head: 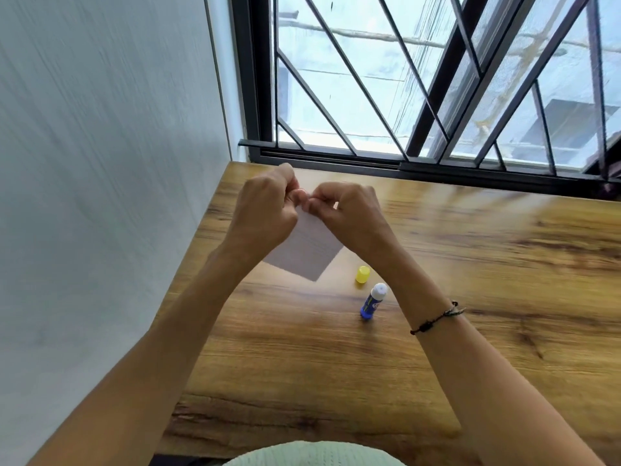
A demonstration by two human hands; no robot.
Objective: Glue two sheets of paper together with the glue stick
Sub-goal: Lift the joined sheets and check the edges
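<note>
Hands: your left hand (265,210) and right hand (346,206) pinch the top corner of the white lined paper (302,250), fingers curled, above the far left part of the wooden table (470,264).
Paper: it hangs down toward you, corner lowest; whether it is one sheet or two, you cannot tell.
Glue: the uncapped blue glue stick (371,302) stands nearer your right hand, just beside its yellow cap (363,274).

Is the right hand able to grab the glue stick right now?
Probably not right away: the right hand is busy pinching the paper together with the left hand. The open glue stick stands nearby with nothing blocking it, so letting go first should work.
</note>
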